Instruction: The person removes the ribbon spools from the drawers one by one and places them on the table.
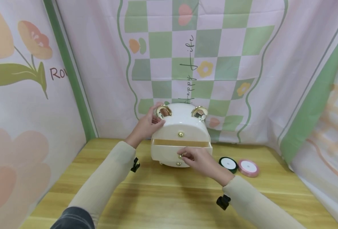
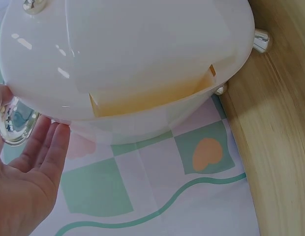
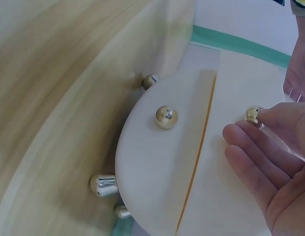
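Observation:
A white rounded drawer box (image 1: 183,116) with gold ear-like ornaments (image 1: 164,112) stands at the back of the table. My left hand (image 1: 146,127) holds its upper left side around one ear; in the left wrist view, thumb and fingers lie on either side of that ear. The middle drawer (image 1: 165,153) is pulled partway out, and its tan interior shows as a strip. With thumb and index finger my right hand (image 1: 199,160) pinches that drawer's gold knob (image 3: 253,114), its other fingers loosely bent. The top and bottom drawers look closed.
A dark green ribbon spool (image 1: 228,164) and a pink ribbon spool (image 1: 248,167) lie right of the box on the wooden table (image 1: 157,197). Close behind the box hangs a checked curtain (image 1: 186,63). Short gold feet (image 3: 104,185) support the box.

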The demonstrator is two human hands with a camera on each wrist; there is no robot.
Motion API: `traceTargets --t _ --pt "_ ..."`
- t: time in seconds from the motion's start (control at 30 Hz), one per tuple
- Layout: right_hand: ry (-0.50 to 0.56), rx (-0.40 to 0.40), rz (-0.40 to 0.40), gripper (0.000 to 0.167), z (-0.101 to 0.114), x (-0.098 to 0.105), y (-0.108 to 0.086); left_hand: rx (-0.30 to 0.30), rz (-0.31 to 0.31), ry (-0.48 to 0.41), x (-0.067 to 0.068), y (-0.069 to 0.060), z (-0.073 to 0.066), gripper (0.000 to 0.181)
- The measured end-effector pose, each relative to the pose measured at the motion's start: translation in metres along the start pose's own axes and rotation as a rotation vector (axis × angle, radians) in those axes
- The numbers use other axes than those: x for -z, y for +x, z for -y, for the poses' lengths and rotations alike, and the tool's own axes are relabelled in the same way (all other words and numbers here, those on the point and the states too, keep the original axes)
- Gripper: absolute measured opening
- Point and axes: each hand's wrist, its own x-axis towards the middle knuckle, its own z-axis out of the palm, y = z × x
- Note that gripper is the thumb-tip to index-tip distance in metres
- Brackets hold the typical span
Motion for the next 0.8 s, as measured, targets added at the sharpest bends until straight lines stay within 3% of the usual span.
traceTargets --t 0.5,0.8 --pt "0.021 0.005 -0.074 0.017 -0.019 -0.006 0.017 -0.006 0.002 0.022 0.0 0.0 -0.002 0.072" --pt "0.02 -0.007 -0.053 0.019 -0.021 -0.006 0.017 0.006 -0.001 0.021 0.0 -0.001 -0.001 0.073"
